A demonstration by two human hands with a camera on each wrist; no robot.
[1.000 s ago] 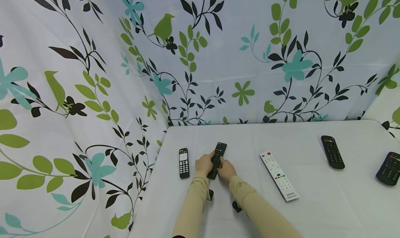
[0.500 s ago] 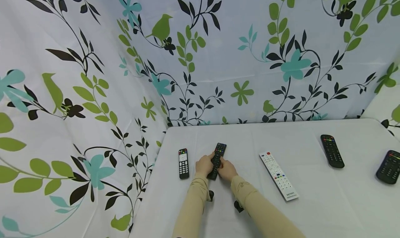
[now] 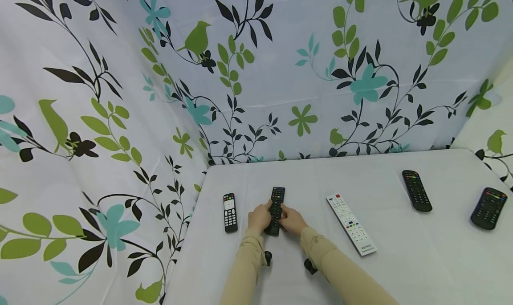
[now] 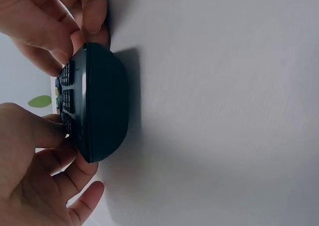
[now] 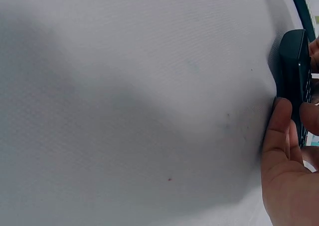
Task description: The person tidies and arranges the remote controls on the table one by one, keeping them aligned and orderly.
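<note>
L hand [image 3: 259, 217], R hand [image 3: 294, 220], fingers curled, close together

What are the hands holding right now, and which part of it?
Both hands, left and right, grip the black remote by the long sides of its near end, one hand per side. It lies flat on the table.
</note>
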